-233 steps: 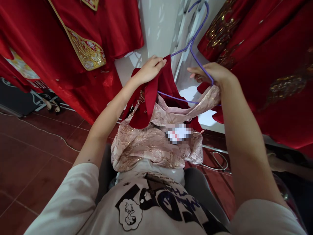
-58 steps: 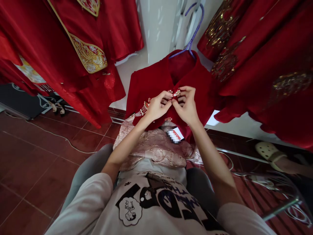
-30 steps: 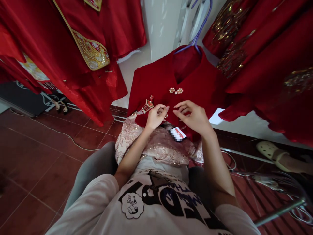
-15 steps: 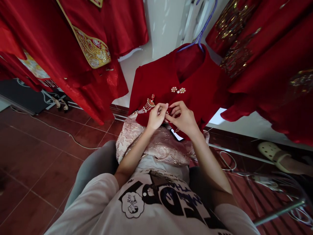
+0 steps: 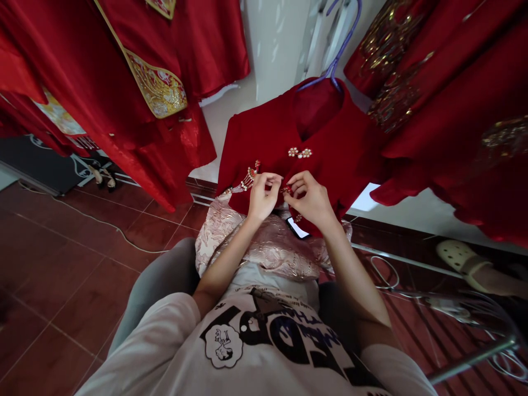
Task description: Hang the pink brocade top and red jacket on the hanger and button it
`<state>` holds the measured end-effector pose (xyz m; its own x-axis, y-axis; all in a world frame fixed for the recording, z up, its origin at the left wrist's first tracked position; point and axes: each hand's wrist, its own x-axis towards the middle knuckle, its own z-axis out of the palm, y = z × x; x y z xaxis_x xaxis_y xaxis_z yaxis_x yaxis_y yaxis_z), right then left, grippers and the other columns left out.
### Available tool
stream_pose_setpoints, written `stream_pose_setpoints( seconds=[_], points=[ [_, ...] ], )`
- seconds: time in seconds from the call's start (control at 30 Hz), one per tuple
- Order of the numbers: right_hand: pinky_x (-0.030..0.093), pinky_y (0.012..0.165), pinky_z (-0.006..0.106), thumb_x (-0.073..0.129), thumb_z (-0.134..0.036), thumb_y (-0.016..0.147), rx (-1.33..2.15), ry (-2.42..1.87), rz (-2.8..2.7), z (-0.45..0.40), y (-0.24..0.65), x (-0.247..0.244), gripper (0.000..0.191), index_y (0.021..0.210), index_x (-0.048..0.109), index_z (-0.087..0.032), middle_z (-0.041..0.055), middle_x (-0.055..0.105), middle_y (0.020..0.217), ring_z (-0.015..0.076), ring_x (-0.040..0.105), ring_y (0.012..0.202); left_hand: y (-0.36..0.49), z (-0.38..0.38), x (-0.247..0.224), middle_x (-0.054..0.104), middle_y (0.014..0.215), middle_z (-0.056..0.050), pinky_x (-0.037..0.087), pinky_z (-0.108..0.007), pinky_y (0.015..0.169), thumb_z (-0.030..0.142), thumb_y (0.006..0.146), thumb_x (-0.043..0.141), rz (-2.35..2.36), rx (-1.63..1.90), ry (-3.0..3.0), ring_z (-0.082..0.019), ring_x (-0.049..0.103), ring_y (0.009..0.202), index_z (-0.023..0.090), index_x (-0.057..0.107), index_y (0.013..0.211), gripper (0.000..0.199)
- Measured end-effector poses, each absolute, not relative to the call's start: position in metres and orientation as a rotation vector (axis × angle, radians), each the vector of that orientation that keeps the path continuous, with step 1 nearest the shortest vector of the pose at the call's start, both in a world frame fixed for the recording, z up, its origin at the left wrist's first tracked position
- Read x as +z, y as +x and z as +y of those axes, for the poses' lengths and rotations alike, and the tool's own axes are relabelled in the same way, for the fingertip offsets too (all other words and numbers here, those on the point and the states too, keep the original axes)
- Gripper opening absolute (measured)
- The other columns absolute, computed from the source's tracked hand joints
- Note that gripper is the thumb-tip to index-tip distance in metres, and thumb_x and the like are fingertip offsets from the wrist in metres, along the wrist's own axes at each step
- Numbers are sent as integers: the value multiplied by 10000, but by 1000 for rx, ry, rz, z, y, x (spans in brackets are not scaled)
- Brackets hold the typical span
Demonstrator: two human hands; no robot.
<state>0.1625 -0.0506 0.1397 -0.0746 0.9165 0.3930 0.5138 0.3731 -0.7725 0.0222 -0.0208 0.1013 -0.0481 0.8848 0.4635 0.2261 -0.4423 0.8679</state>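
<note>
Your left hand [image 5: 262, 197] and right hand [image 5: 308, 199], close together, pinch the front edge of a red jacket [image 5: 264, 137], which hangs from a purple hanger [image 5: 340, 49] below its pearl flower button [image 5: 300, 153], above a pink brocade garment [image 5: 264, 247] across your lap.

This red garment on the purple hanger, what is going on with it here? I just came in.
A person's left hand and right hand are both pinching the front of the red garment, close together, just below its pearl flower fastening. A beaded tassel ornament sits beside the left hand. The garment hangs from a purple hanger, and its lower part rests on pink brocade cloth. Other red embroidered robes hang on both sides.
</note>
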Motion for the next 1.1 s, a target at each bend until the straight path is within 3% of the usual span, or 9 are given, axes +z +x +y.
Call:
stream_pose_setpoints(
  seconds=[0.07,0.13,0.2,0.3,0.5,0.77,0.9,1.0,1.1],
  points=[
    [501,605,306,685,-335,734,542,-1273,-1711,-51,166,142,252,901,530,-226,-5,606,741,126,560,592,17,-18,101,564,1164,-103,555,-351,900,235,930,615,1325,1651,1737,-205,566,1081,234,596,1078,150],
    [506,614,310,691,-329,734,527,-1281,-1696,-51,168,144,247,900,540,-223,4,621,759,132,575,612,13,-12,98,500,1271,-131,454,-437,1085,222,881,654,1463,1748,1778,-249,485,1241,231,545,1208,344],
    [514,630,318,696,-327,736,523,-1286,-1692,-51,169,145,247,902,548,-220,11,632,775,139,592,632,11,-6,92,452,1341,-159,358,-487,1165,220,842,672,1529,1743,1797,-288,413,1333,209,469,1298,500],
    [529,657,336,691,-321,745,558,-1283,-1690,-50,170,145,241,914,554,-218,18,642,801,145,610,650,10,1,81,470,1347,-175,334,-505,1170,215,809,675,1515,1637,1827,-307,416,1328,186,409,1320,577],
    [578,651,345,691,-347,759,687,-1211,-1669,-45,168,137,267,932,536,-214,33,642,889,155,643,728,9,5,72,540,1256,-155,364,-493,1120,225,816,669,1572,1627,1798,-293,510,1225,184,450,1198,442],
    [583,506,272,749,-490,748,832,-1159,-1634,-47,164,137,390,929,542,-214,15,597,812,147,639,693,7,13,64,569,1053,-82,525,-377,914,160,838,630,1347,1732,1696,-197,611,958,218,421,1094,336],
    [594,534,291,740,-525,759,858,-1134,-1638,-48,163,138,396,924,552,-217,22,623,825,155,650,700,7,11,66,575,1135,-103,480,-450,1025,141,803,666,1438,1706,1769,-247,581,1092,222,453,1105,379],
    [594,593,307,735,-518,772,827,-1117,-1662,-48,164,137,380,917,552,-218,25,644,835,155,656,718,5,7,70,542,1277,-136,386,-501,1125,156,766,704,1530,1725,1818,-299,493,1259,215,433,1236,545],
    [587,659,317,729,-491,784,786,-1104,-1684,-47,164,137,352,913,553,-216,24,658,844,154,664,746,5,5,72,514,1371,-148,350,-502,1157,165,793,673,1454,1686,1904,-299,476,1309,212,375,1341,626]
  ],
)
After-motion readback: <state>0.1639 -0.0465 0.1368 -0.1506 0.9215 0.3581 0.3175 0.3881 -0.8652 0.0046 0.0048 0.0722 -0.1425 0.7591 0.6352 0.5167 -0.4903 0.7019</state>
